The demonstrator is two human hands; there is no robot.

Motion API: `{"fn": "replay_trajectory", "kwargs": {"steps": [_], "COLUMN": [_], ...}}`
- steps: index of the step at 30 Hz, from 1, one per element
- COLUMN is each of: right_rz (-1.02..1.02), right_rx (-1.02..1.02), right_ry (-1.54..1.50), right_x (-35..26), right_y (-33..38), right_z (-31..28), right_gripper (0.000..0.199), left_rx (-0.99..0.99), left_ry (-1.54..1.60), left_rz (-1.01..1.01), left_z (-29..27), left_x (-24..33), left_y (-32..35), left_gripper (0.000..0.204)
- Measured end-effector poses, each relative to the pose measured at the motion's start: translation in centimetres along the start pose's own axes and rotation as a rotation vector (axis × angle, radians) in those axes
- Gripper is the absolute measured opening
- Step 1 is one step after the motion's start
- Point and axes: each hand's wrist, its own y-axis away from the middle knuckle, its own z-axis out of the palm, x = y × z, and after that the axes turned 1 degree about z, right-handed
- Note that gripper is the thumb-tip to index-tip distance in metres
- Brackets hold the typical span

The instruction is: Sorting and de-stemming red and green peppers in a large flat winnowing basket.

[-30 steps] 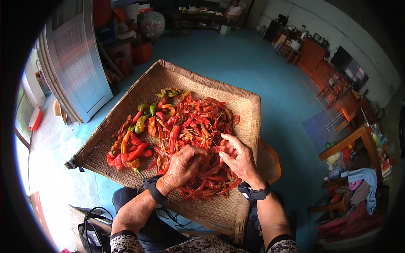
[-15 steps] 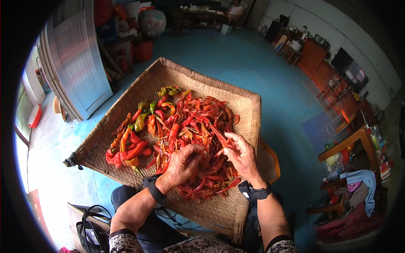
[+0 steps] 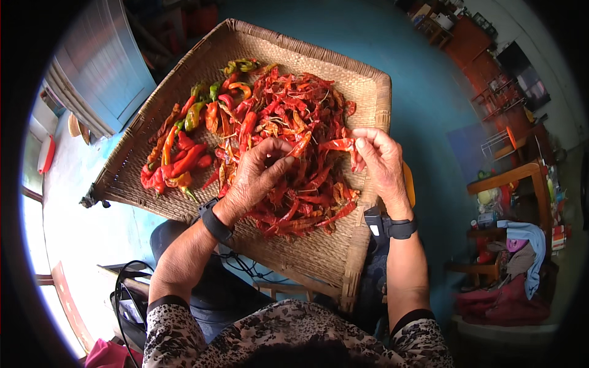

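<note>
A square woven bamboo tray (image 3: 307, 264) rests across my lap. On it lies a heap of dried red chili peppers (image 3: 288, 104), wrinkled, some with pale stems. My left hand (image 3: 261, 168) is closed over the heap, with a small orange-red chili pepper (image 3: 300, 145) between thumb and fingertips. Close by, at the tray's right side, my right hand (image 3: 381, 161) pinches red dried chili pepper (image 3: 337, 145), whose tip points left toward my left hand. Plumper, fresher red, orange and green peppers (image 3: 184, 156) lie apart on the tray's left side.
A wooden chair (image 3: 534, 178) draped with cloths (image 3: 524, 257) stands at the right. At upper left leans a pale door panel (image 3: 101, 61). A black cable (image 3: 116, 288) loops at lower left. Blue floor (image 3: 423, 116) surrounds the tray.
The view has tipped downward, so the tray sits higher. My right hand has moved right with its chili, turning it sideways; a chili now shows in my left fingertips.
</note>
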Motion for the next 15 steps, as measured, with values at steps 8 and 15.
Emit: {"fn": "replay_trajectory", "kwargs": {"steps": [8,15], "right_rz": [-0.015,0.017], "right_rx": [0.002,0.022], "right_ry": [0.052,0.021], "right_x": [2.3,1.8], "right_y": [1.0,1.6], "right_z": [-1.7,-2.6], "right_gripper": [0.023,0.021], "left_rx": [-0.033,-0.058], "left_ry": [-0.057,-0.111], "left_rz": [-0.002,-0.011], "left_z": [0.4,0.4], "left_x": [-0.6,-1.1], "left_y": [0.3,0.3], "left_gripper": [0.01,0.011]}}
